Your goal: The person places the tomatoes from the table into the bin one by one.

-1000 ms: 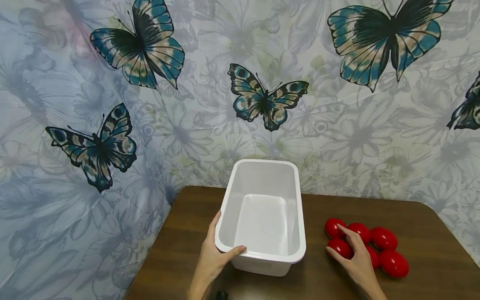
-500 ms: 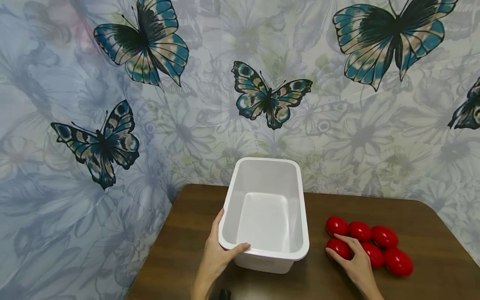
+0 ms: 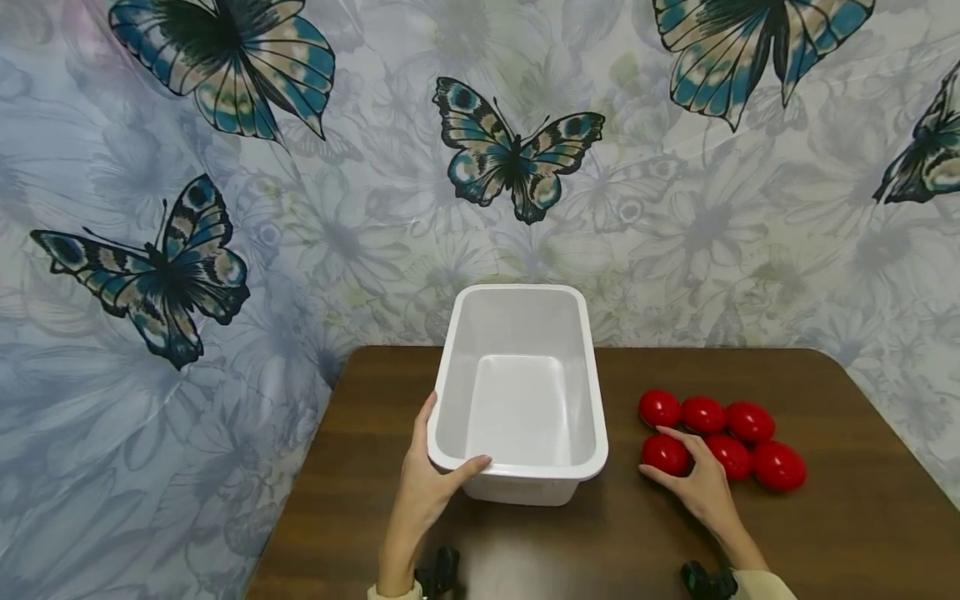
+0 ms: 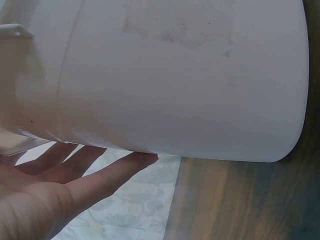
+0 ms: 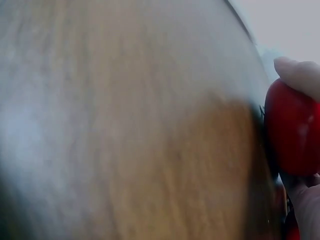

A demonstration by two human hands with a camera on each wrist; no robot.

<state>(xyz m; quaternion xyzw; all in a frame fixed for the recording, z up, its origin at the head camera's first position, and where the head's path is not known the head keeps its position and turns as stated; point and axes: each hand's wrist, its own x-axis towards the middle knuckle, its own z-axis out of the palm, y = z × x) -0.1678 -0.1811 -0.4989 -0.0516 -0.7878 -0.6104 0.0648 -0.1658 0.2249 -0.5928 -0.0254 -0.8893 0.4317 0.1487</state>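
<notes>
A white plastic bin (image 3: 540, 472) stands empty on a brown wooden table (image 3: 847, 517). My left hand (image 3: 438, 477) grips its near left corner, thumb over the rim and fingers along the outer wall; the left wrist view shows those fingers (image 4: 100, 175) under the bin wall (image 4: 175, 75). Several red eggs (image 3: 705, 415) lie in a cluster to the right of the bin. My right hand (image 3: 690, 479) curls round the nearest left red egg (image 3: 662, 454). The right wrist view has that egg (image 5: 292, 130) held between a fingertip (image 5: 300, 75) above and the hand below.
A butterfly-patterned cloth (image 3: 487, 167) hangs close behind the table and down its left side. The table's left edge runs near my left forearm. Black wrist-camera mounts (image 3: 444, 573) show at the bottom. Bare wood lies in front of the bin and the eggs.
My right hand's fingers have closed round the near left egg. The left hand keeps its hold on the bin. The head view has tipped downward.
</notes>
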